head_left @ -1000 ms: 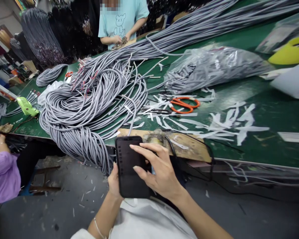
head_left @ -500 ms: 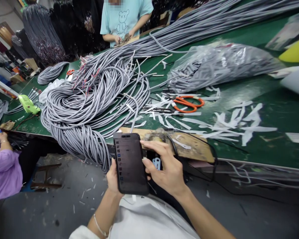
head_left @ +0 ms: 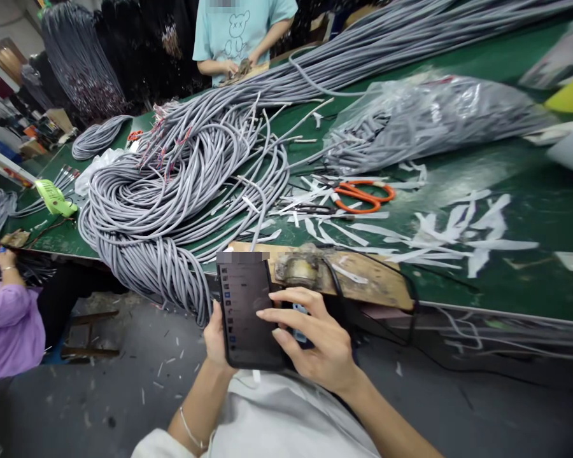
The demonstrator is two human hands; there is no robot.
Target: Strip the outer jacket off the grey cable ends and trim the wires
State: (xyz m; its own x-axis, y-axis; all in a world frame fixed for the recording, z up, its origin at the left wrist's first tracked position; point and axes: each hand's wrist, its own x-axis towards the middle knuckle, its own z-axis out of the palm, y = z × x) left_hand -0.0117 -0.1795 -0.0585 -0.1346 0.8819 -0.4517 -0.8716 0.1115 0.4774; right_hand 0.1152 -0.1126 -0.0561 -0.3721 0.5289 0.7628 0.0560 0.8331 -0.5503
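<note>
A black smartphone (head_left: 248, 318) is held upright in front of my lap, its screen showing a dim list. My left hand (head_left: 217, 340) grips it from the left side and below. Over the screen's right half, my right hand (head_left: 318, 337) hovers with fingers apart, the fingertips at or just above the glass; contact cannot be made out. Just beyond the phone, a wooden board (head_left: 377, 280) at the table edge carries a grimy metal device (head_left: 302, 266) with a black cable. A blue object (head_left: 300, 324) is partly hidden behind my right hand.
Coiled grey cables (head_left: 172, 191) cover the left of the green table (head_left: 520, 280) and hang over its edge. Orange-handled scissors (head_left: 363, 196) lie among white strips (head_left: 482, 235), near a plastic bag (head_left: 439, 121) of grey pieces. A co-worker (head_left: 239, 38) stands opposite; another person (head_left: 12, 324) sits left.
My right hand has moved slightly down, and its fingers have spread and reach farther over the screen. More of the metal device shows now. My left hand still holds the phone.
</note>
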